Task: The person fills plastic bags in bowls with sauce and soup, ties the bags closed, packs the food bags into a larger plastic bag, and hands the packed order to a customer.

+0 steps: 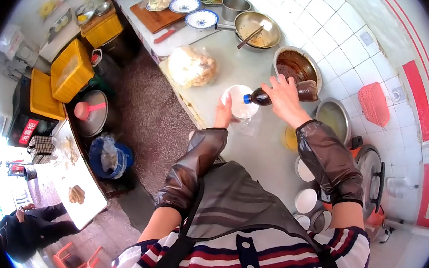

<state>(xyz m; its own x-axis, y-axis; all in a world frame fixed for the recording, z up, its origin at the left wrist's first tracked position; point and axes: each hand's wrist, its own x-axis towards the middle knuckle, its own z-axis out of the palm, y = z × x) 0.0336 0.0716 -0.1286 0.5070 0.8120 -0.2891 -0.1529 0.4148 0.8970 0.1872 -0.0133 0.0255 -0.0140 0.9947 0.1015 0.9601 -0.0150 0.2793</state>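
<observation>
My right hand [284, 99] is wrapped round a plastic bottle [260, 97] of dark brown liquid. The bottle lies nearly level, its blue-capped end pointing left over a white bowl [243, 111]. At the bowl's left rim, my left hand [223, 111] grips the side, with the fingertips partly hidden. Just behind the bottle stands a metal pot [311, 62] with dark brown sauce inside. A clear plastic bag [191, 68] filled with pale food sits on the counter beyond the bowl.
A frying pan [268, 33] with chopsticks and blue-rimmed plates [201, 19] stand farther back. To the right are a metal basin [345, 121] and small white bowls [306, 200]. A blue bucket [126, 160] stands on the floor at left; another person [27, 232] is beyond.
</observation>
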